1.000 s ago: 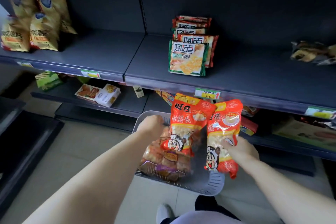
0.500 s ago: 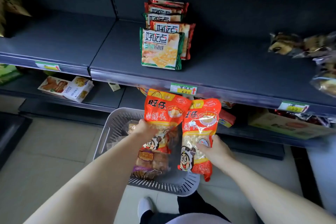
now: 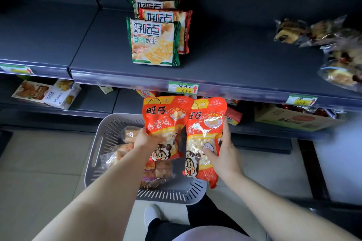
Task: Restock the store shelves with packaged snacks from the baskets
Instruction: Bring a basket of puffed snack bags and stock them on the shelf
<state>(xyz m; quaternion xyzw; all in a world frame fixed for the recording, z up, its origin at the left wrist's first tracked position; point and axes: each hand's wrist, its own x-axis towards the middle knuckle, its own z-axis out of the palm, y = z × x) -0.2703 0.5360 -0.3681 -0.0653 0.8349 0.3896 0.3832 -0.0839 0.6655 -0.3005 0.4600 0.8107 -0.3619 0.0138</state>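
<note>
1. Snack bags, two of them, are held upright side by side above the basket and just below the front rail of the middle shelf. Both are red-orange, with a cartoon face and a clear window showing small pale puffs. The left snack bag (image 3: 166,121) and the right snack bag (image 3: 203,139) touch along their inner edges.
2. The left hand (image 3: 146,139) grips the left snack bag at its left edge. Its fingers go behind the bag and are hidden.
3. The right hand (image 3: 225,154) grips the right snack bag from the right side. Its thumb presses on the clear window and its fingers wrap round the bag's edge.
4. The basket (image 3: 109,143) is grey slotted plastic and stands on the tiled floor (image 3: 39,172) in front of the shelves. Clear-wrapped pastry packs (image 3: 156,174) lie inside it, partly covered by the left snack bag.
5. The middle shelf (image 3: 235,60) is dark grey. It carries a row of cracker packs (image 3: 153,42), a green-edged one in front and red-edged ones behind. Wrapped pastries (image 3: 290,29) lie at its far right.
6. A price tag (image 3: 183,87) sits on the shelf's front rail, just above the two bags.
7. The lower shelf (image 3: 94,101) holds flat boxes (image 3: 47,94) at the left and a cardboard box (image 3: 293,118) at the right.
8. A white shoe (image 3: 151,214) shows on the floor below the basket.
</note>
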